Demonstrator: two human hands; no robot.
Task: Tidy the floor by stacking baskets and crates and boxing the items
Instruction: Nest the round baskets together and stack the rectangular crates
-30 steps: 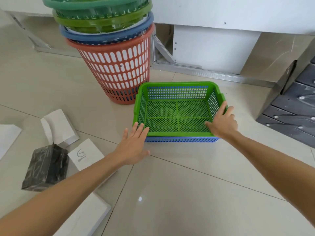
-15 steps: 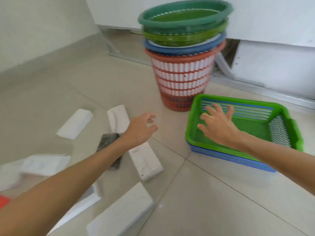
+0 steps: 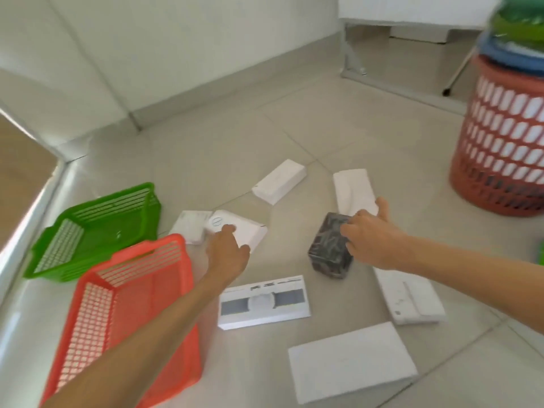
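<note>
Several boxes lie scattered on the tiled floor. My left hand [image 3: 228, 250] reaches forward with its fingertips on a white box with a round logo [image 3: 240, 229]. My right hand [image 3: 369, 237] rests with its fingers on the right top edge of a dark wrapped box [image 3: 328, 251], thumb pointing up toward a long white box [image 3: 351, 191]. Neither hand plainly grips anything. A red crate [image 3: 132, 304] lies at lower left beside my left forearm, and a green crate [image 3: 94, 231] sits just behind it.
More white boxes lie at centre back [image 3: 279, 181], by the logo box [image 3: 190, 225], in front [image 3: 263, 303], at right [image 3: 409, 295] and nearest me [image 3: 350, 360]. A stack of round baskets [image 3: 506, 142] stands at the right. Walls and a metal threshold border the left.
The view swung left from the nested green-and-blue crates to the scattered boxes. Both hands left the crates and moved down onto the white logo box and the dark box.
</note>
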